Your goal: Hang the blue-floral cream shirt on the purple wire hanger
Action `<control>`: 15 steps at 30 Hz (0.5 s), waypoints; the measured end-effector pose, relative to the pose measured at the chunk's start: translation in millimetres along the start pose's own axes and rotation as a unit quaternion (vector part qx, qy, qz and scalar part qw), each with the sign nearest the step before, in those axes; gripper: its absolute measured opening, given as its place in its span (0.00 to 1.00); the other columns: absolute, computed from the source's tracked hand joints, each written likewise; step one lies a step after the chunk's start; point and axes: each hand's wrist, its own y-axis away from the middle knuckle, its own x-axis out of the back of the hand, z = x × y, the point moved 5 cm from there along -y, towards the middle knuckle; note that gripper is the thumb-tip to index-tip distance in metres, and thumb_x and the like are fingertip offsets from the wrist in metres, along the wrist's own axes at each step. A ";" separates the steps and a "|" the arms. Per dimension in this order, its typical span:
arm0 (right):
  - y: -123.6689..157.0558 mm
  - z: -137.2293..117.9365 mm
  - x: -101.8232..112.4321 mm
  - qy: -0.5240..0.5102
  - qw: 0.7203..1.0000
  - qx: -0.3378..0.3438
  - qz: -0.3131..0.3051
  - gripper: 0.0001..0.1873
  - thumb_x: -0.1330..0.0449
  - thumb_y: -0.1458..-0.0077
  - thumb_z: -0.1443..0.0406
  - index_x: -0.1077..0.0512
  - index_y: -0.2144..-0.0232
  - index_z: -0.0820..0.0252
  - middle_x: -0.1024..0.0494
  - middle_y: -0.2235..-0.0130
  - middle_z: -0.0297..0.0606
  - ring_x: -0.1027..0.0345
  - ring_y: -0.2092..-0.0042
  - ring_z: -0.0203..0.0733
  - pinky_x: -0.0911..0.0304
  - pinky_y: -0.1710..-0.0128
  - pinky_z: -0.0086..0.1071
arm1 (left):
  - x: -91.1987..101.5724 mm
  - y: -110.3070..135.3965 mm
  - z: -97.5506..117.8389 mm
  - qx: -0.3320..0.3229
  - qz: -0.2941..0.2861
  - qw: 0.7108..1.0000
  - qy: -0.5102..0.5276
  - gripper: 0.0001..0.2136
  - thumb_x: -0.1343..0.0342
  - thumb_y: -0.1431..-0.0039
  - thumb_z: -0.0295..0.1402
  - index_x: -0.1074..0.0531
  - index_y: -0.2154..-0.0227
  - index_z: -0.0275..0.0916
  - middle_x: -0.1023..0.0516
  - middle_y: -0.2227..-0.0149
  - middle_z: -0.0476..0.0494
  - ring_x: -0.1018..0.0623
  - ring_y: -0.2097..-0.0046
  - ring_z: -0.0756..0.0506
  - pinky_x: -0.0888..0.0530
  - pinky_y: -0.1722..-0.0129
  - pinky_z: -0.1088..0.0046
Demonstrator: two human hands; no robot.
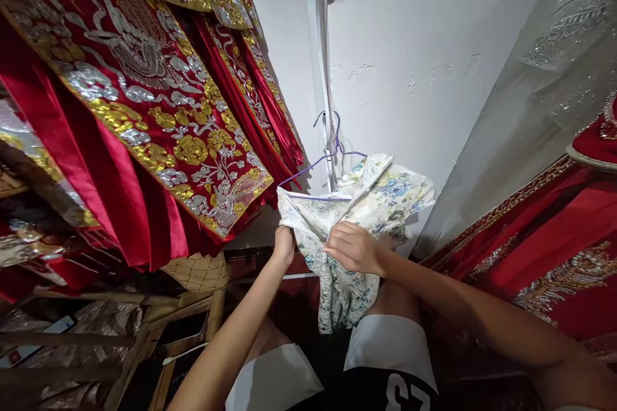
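- At the far left, red robes (pixel 144 109) with thick gold and silver embroidery hang in a row. Under them there is a woven basket (pixel 197 271) on a wooden frame.
- The left hand (pixel 283 245) is raised, and its fingers are closed around the left edge of a floral cloth (pixel 366 199), just below the left end of a hanger (pixel 315 197).
- The hanger is thin purple wire. Its hook is up near a white strip (pixel 322 45) that runs down the wall (pixel 409 45). I cannot tell what the hook catches on.
- The floral cloth is pale, with blue flowers. It is draped over the hanger's bar and right shoulder and falls down between the two arms, in front of the wall.
- The right hand (pixel 351 247) is just beside the left one. Its fingers are curled and they pinch a fold in the middle of the cloth.
- My judgement is that the step in hand is settling the cloth on the hanger. Both hands grip the fabric and neither holds the wire.
- A further move calls for a gentle, even pull, because the light hanger can tilt or slip off.
- At the right, a grey glittery cover (pixel 530 109) leans on the wall, and a red embroidered cloth (pixel 569 237) lies below it.
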 end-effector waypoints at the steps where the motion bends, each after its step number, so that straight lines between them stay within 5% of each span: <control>1: 1.9 0.4 -0.6 -0.011 1.000 -0.011 -0.012 0.09 0.46 0.32 0.67 0.33 0.68 0.57 0.29 0.71 0.37 0.36 0.65 0.43 0.38 0.61 0.36 | -0.9 0.2 0.9 -0.013 -0.015 1.000 -0.024 0.05 0.44 0.49 0.31 0.27 0.69 0.37 0.19 0.67 0.43 0.22 0.61 0.42 0.25 0.55 0.65; 5: 10.9 3.4 -7.7 -0.033 0.995 -0.029 -0.091 0.11 0.48 0.34 0.67 0.36 0.71 0.56 0.31 0.73 0.37 0.39 0.66 0.44 0.40 0.63 0.36 | 0.7 -3.6 17.6 -0.057 -0.081 0.986 -0.134 0.07 0.44 0.53 0.31 0.24 0.71 0.37 0.17 0.62 0.42 0.23 0.52 0.39 0.29 0.45 0.61; 9: 27.2 13.4 -20.8 -0.064 0.975 -0.061 -0.204 0.11 0.47 0.40 0.69 0.39 0.75 0.55 0.34 0.75 0.35 0.41 0.69 0.42 0.42 0.64 0.37 | 7.9 2.9 23.9 -0.053 -0.153 0.962 -0.218 0.05 0.43 0.58 0.29 0.24 0.75 0.37 0.17 0.65 0.42 0.23 0.55 0.36 0.29 0.46 0.58; 12: 45.1 20.3 -33.6 -0.130 0.930 -0.139 -0.314 0.12 0.42 0.47 0.70 0.41 0.78 0.55 0.36 0.78 0.32 0.41 0.72 0.40 0.43 0.68 0.35 | 11.0 13.4 27.3 -0.067 -0.196 0.935 -0.287 0.04 0.41 0.56 0.31 0.24 0.75 0.39 0.17 0.66 0.42 0.23 0.58 0.37 0.28 0.50 0.60; 15: 61.2 20.3 -45.5 -0.238 0.858 -0.241 -0.386 0.15 0.36 0.54 0.71 0.39 0.81 0.54 0.34 0.81 0.31 0.42 0.76 0.39 0.48 0.75 0.33 | 6.1 20.6 40.7 -0.120 -0.198 0.915 -0.330 0.10 0.45 0.44 0.40 0.29 0.75 0.39 0.23 0.72 0.46 0.26 0.65 0.43 0.27 0.58 0.67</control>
